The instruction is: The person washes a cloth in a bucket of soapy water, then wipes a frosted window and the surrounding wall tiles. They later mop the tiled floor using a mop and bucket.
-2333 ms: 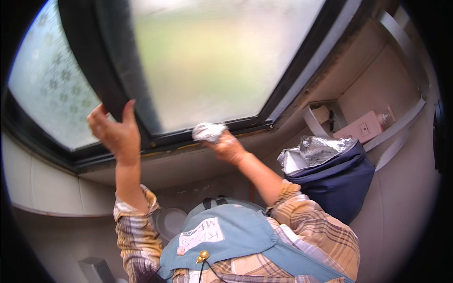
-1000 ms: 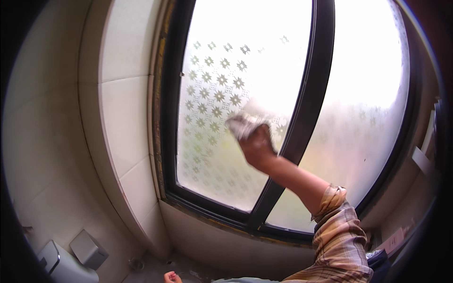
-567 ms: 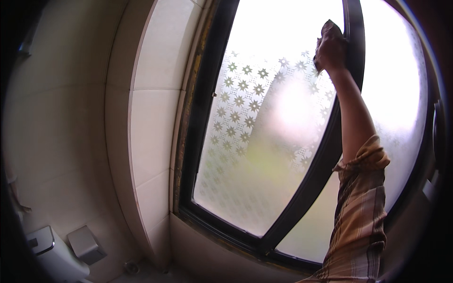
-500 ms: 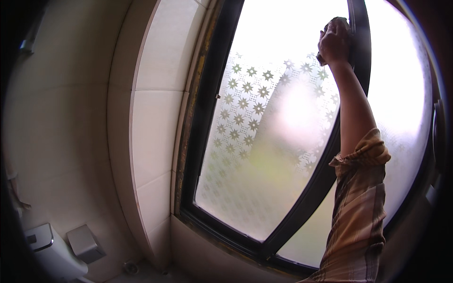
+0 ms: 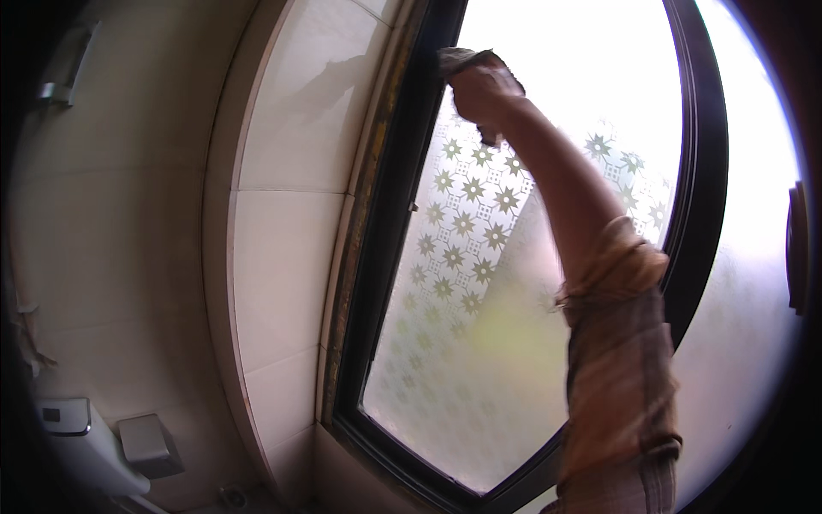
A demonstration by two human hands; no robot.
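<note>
My right hand (image 5: 485, 96) is raised high, its fingers closed over a dark, crumpled cloth (image 5: 459, 58). The cloth meets the upper left part of a frosted window pane (image 5: 479, 351), right by the black window frame (image 5: 396, 231). Some of the cloth hangs below the hand, and motion blurs the fingers a little. Star-shaped flowers pattern the glass, and bright light comes through it. A rolled-up plaid sleeve (image 5: 616, 360) covers my arm to about the elbow. My left hand is out of sight.
Pale tiled wall (image 5: 287, 265) borders the window on the left. A white toilet tank (image 5: 90, 450) and a small grey box (image 5: 150, 445) are at the lower left, below a metal wall fitting (image 5: 58, 92). A second frosted pane (image 5: 753, 283) stands to the right.
My right hand has swept the cloth leftward across the glass, from the right upright of the frame to the left one. The view has shifted slightly.
</note>
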